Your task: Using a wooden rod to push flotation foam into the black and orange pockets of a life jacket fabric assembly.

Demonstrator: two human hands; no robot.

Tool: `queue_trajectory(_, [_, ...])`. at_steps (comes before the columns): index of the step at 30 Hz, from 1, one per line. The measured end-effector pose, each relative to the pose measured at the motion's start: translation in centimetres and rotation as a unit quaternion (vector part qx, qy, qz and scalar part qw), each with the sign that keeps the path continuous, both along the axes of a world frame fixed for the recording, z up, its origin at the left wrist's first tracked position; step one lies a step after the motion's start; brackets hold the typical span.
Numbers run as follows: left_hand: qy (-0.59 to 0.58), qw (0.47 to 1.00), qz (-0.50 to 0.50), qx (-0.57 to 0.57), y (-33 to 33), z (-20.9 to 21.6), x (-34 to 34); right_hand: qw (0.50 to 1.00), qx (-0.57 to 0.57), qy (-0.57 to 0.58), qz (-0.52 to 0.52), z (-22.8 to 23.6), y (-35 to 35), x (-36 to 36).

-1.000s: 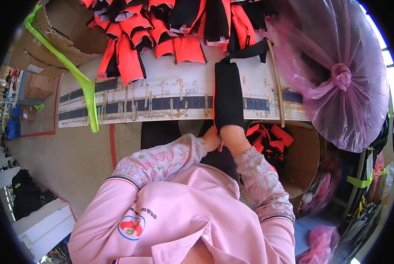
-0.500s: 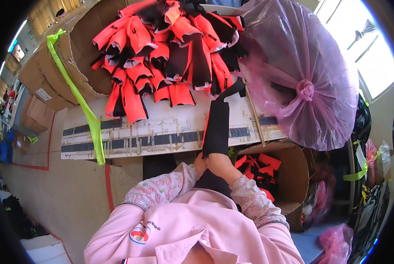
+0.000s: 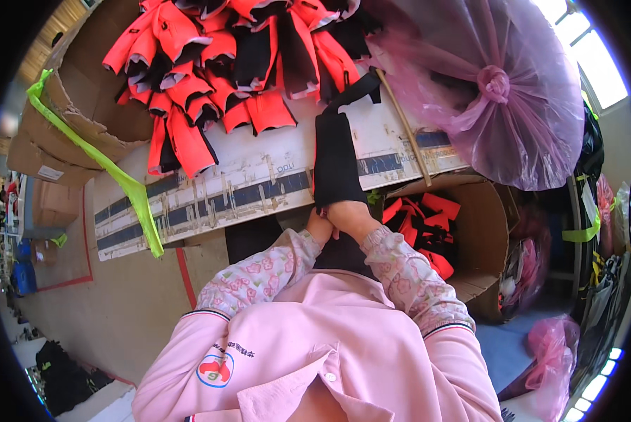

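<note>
A long black fabric piece [image 3: 335,158] lies over the table's near edge, a thin orange edge showing along its left side. From its far end a narrow black strap [image 3: 361,91] runs up to the right across the tabletop. My right hand [image 3: 349,215] is closed at the near end of the piece, its back turned up and its fingers mostly hidden. Close against it, my left hand [image 3: 320,226] is closed at the same end, lower and to the left. Beyond lies a heap of orange and black tube-shaped fabric pieces [image 3: 259,63].
The white table [image 3: 259,169] has taped dark stripes, with a thin wooden stick [image 3: 407,130] on it. A tied pink plastic bag [image 3: 495,84] bulges at right. Below, a cardboard box [image 3: 481,246] holds orange and black pieces. A torn carton [image 3: 48,151] and yellow-green strip [image 3: 111,169] are left.
The view has shifted, so the table and heap sit higher and tilted. Both hands remain together at the near end of the black fabric piece.
</note>
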State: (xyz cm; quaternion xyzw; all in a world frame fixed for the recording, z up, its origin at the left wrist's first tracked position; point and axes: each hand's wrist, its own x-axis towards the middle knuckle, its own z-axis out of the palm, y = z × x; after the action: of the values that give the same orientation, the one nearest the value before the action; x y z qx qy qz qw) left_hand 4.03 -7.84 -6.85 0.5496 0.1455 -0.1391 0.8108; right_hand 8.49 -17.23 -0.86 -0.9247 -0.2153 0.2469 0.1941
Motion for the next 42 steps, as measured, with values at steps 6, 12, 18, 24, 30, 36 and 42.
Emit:
queue_trajectory(6, [0.015,0.996,-0.014,-0.092,0.2,0.8,-0.5,0.989,-0.046,0.125,0.069,2.4,-0.2,0.9])
queue_trajectory(12, [0.019,0.998,0.021,-0.06,0.2,3.0,-0.3,0.919,0.388,0.045,-0.047,10.8,-6.5,-0.1])
queue_trajectory(18, [0.005,0.997,0.07,-0.032,-0.7,1.9,-0.2,0.932,0.129,-0.333,0.059,2.3,-3.9,-1.0])
queue_trajectory(24, [0.027,0.997,0.025,0.061,-0.9,-3.0,0.2,0.931,0.192,-0.301,0.072,2.2,-3.2,-2.4])
queue_trajectory(30, [0.085,0.972,-0.071,-0.209,1.7,2.1,-1.3,0.936,0.211,-0.268,0.082,1.6,-5.1,-2.1])
queue_trajectory(36, [0.172,0.945,-0.165,-0.225,5.4,5.5,1.0,0.933,0.204,-0.288,0.068,2.6,-4.4,-2.9])
queue_trajectory(42, [0.22,0.951,-0.127,-0.174,3.7,4.1,1.3,0.95,0.261,-0.164,0.053,2.9,-4.6,-2.3])
